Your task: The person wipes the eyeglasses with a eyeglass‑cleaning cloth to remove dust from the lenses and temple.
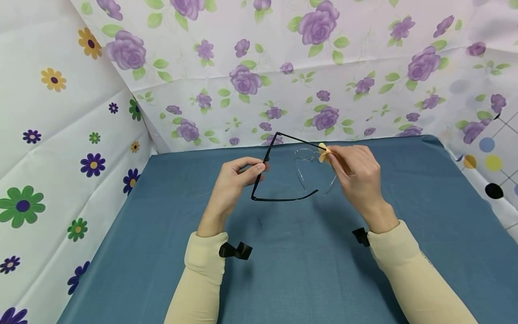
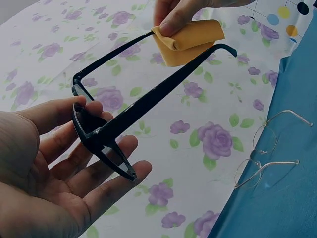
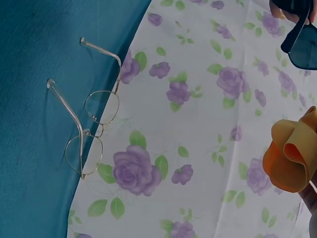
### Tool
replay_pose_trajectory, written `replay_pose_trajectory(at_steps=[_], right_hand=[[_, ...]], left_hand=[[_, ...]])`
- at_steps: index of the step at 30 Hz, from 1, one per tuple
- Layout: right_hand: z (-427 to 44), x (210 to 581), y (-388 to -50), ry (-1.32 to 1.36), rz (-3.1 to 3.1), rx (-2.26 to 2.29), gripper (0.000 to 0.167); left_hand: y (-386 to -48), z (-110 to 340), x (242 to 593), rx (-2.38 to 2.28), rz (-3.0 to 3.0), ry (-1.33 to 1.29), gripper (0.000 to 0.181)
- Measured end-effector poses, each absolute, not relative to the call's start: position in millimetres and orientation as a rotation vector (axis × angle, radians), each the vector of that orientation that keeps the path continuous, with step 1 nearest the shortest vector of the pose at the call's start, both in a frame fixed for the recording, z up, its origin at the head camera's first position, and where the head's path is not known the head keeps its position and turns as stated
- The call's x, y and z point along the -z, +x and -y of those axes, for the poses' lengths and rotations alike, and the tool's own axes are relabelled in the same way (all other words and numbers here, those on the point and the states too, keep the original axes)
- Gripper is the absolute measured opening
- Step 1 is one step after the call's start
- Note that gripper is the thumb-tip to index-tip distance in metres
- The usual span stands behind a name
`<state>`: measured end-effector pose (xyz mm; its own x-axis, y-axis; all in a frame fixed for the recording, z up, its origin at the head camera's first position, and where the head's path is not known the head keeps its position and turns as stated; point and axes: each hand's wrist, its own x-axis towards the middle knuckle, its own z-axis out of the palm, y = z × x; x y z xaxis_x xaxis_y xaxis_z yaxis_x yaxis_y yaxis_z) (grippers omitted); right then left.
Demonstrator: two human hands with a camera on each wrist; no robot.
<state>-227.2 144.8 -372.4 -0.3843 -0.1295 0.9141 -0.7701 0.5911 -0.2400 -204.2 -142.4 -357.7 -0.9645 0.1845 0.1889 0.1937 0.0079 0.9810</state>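
Observation:
Black-framed sunglasses (image 2: 148,106) are held up above the table, both temples unfolded. My left hand (image 1: 238,182) pinches their front between thumb and fingers; in the left wrist view its other fingers spread beneath the lenses. At the end of one temple, my right hand (image 1: 358,175) pinches a yellow cloth (image 2: 190,42) folded around the temple's tip. The right wrist view shows the cloth (image 3: 292,151) bunched, with most of that hand out of frame. Thin wire-rimmed round eyeglasses (image 3: 101,119) rest on the table behind, temples open toward me.
A blue cloth (image 1: 162,252) covers the table. Behind it hangs a white sheet (image 1: 283,105) with purple roses, and to the left another sheet (image 1: 60,148) with colourful flowers. Black wrist mounts (image 1: 236,251) sit on both sleeves.

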Motion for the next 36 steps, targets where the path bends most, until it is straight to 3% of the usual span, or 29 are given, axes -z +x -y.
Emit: replay_pose_trajectory(at_steps=[30,36], right_hand=[[-154,389,-242,0.729,1.897,-0.845,0.025],[-157,387,-242,0.594,1.915,-1.05,0.018]], left_hand=[[-208,144,362,2.279,2.081,-0.377,0.021],[-209,145,363,2.317,2.007,-0.331,0.021]])
